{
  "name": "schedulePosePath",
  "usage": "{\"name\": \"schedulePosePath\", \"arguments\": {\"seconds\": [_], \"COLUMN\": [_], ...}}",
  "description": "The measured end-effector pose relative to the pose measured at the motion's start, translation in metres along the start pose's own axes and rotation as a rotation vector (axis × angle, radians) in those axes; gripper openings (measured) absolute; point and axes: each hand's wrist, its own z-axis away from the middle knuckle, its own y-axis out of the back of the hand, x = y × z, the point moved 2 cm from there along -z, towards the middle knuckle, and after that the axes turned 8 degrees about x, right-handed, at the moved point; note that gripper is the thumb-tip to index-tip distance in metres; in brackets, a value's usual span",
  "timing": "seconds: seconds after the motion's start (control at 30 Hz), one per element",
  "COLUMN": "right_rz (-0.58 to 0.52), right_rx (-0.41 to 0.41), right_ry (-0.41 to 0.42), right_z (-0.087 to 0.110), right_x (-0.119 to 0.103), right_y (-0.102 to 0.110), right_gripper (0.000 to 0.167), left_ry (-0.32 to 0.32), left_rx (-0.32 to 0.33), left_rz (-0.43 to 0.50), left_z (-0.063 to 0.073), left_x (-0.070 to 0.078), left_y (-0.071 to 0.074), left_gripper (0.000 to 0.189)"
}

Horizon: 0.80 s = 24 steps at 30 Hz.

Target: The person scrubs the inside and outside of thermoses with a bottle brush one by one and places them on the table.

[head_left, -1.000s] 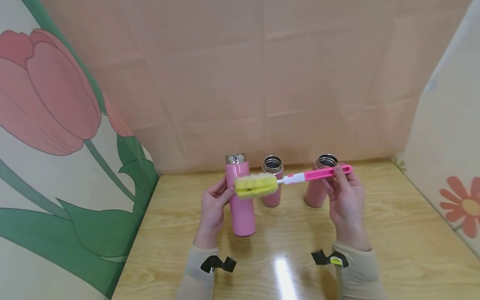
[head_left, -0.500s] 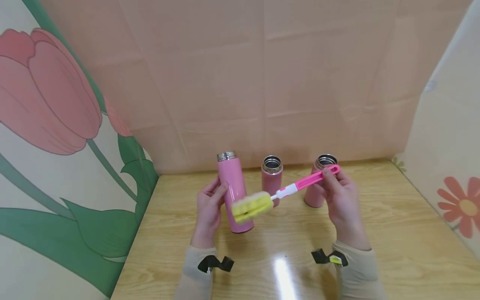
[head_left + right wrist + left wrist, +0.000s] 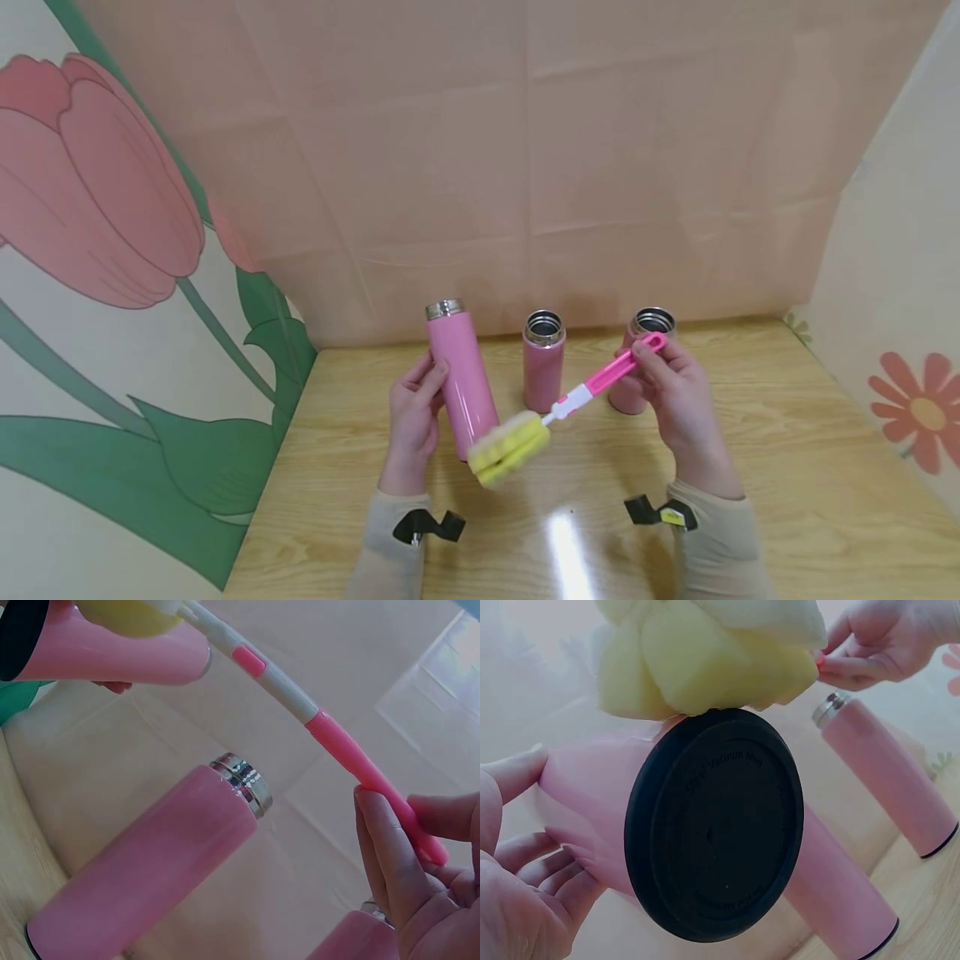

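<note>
My left hand point(image 3: 414, 408) grips a pink vacuum bottle point(image 3: 462, 375) from its left side, lifted and tilted with its steel neck up and to the left. Its black base point(image 3: 716, 825) faces the left wrist camera. Between thumb and fingers, my right hand point(image 3: 681, 400) pinches the end of the pink handle of a sponge bottle brush point(image 3: 617, 372). The brush slants down to the left, and its yellow sponge head point(image 3: 510, 447) is at the lower end of the bottle, overlapping it in the head view. Whether sponge and bottle touch I cannot tell for certain.
Two more pink bottles stand uncapped at the back of the wooden table point(image 3: 337, 467): a middle bottle point(image 3: 543, 367) and a right bottle point(image 3: 628, 395), partly behind my right hand. A peach cloth backdrop point(image 3: 420, 167) hangs behind them, with flower-printed walls at both sides.
The bottle in my left hand has tilted further, its neck moving left. The brush has swung from nearly level to a steep slant, its sponge dropping down along the bottle toward the base.
</note>
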Motion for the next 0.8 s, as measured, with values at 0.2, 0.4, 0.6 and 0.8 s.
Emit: {"name": "schedulePosePath", "arguments": {"seconds": [0.2, 0.4, 0.6, 0.8], "right_rz": [0.014, -0.095, -0.276, -0.432], "right_rx": [0.008, 0.078, 0.208, 0.335], "right_ry": [-0.014, -0.019, -0.025, -0.034], "right_z": [-0.001, -0.002, -0.002, -0.002], "right_x": [0.0, 0.002, 0.0, 0.001], "right_y": [0.001, 0.0, -0.001, -0.006], "right_gripper": [0.012, 0.014, 0.023, 0.027], "left_ry": [0.0, 0.015, 0.025, 0.02], "left_rx": [-0.022, -0.087, -0.186, -0.301], "left_rz": [0.0, -0.02, -0.028, -0.054], "left_z": [0.0, 0.002, 0.005, 0.01], "left_x": [-0.001, -0.004, -0.005, -0.005], "left_y": [-0.001, -0.001, -0.003, -0.005], "left_gripper": [0.038, 0.043, 0.046, 0.051]}}
